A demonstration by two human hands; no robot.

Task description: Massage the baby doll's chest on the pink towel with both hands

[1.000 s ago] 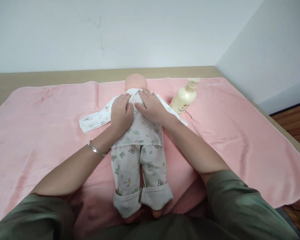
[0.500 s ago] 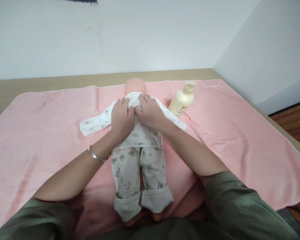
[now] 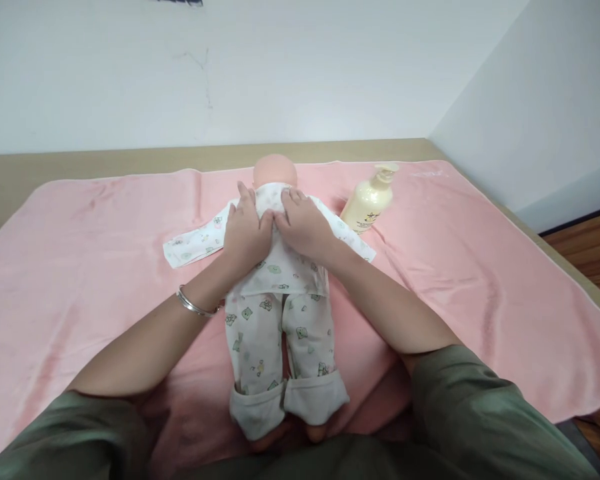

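A baby doll (image 3: 275, 171) lies face down before me, its bald head pointing away. It wears a white long-sleeved top (image 3: 285, 275) with small animal prints and matching pants (image 3: 258, 337) with wide turned-up cuffs. On the left of the doll's upper back rests my left hand (image 3: 249, 230), fingers spread, a few of them lifted a little. My right hand (image 3: 304, 223) lies on the right of the upper back, fingers stretched toward the shoulder. Both thumbs come close together over the spine. Neither hand grasps anything.
A pink towel (image 3: 455, 280) with some creases covers most of the wooden tabletop (image 3: 130, 159). Right of the doll, a pale yellow pump bottle (image 3: 369, 200) stands tilted in view, near the doll's sleeve. White walls (image 3: 305, 73) rise behind and at the right.
The fingers of my left hand have risen slightly and spread further, and the thumbs sit a little higher. The whole view has shifted slightly. Doll and bottle stay in place.
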